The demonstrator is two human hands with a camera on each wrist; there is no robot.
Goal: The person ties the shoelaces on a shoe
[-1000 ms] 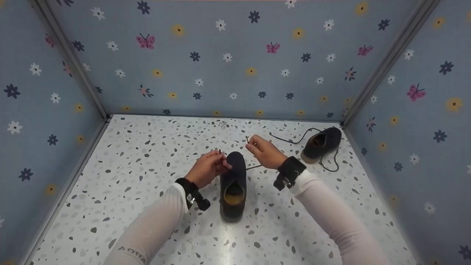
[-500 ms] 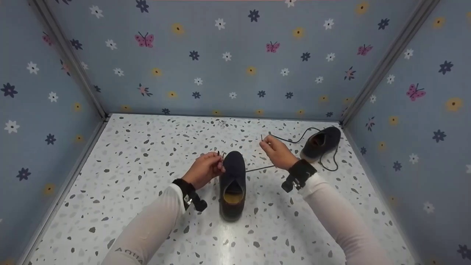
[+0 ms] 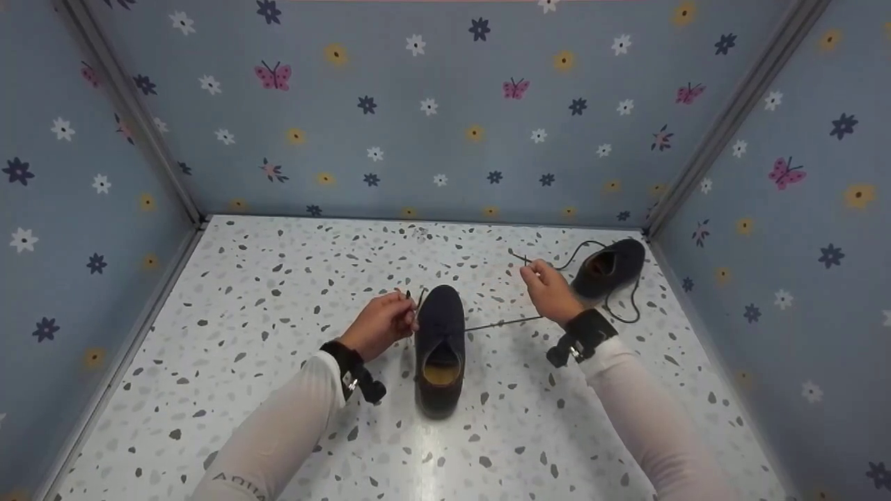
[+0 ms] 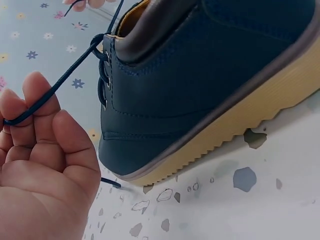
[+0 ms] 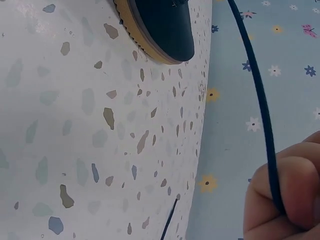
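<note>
- The step in hand looks like drawing a pair of laces apart over a dark blue shoe (image 3: 445, 323), probably to pull the lacing snug.
- The shoe stands upright on the speckled surface (image 3: 278, 278), between the two hands, toe to the far side and heel to the near side.
- The left hand (image 3: 379, 325) grasps the left lace (image 4: 70, 71), which crosses the bent fingers (image 4: 42, 97) and runs up to the top eyelets. Those fingers are just beside the left of the shoe's front half; whether they touch it, I cannot tell.
- The right hand (image 3: 550, 292) pinches the right lace (image 5: 260, 95) between thumb and curled fingers. It is well apart from the shoe, to the right and slightly farther toward the far side than the left hand.
- The right lace spans nearly straight from the shoe to that hand, so it seems fairly taut.
- The laces cross beside the top eyelets; I cannot be sure whether a knot sits there.
- The next move would seem to call for an even pull from both sides, with neither end slipping from the fingers and the shoe kept from skidding right.
- A second shoe (image 3: 621, 264) stands in the far right corner, its loose laces (image 3: 578, 255) trailing; one end lies just beyond the right hand and could get caught up.
</note>
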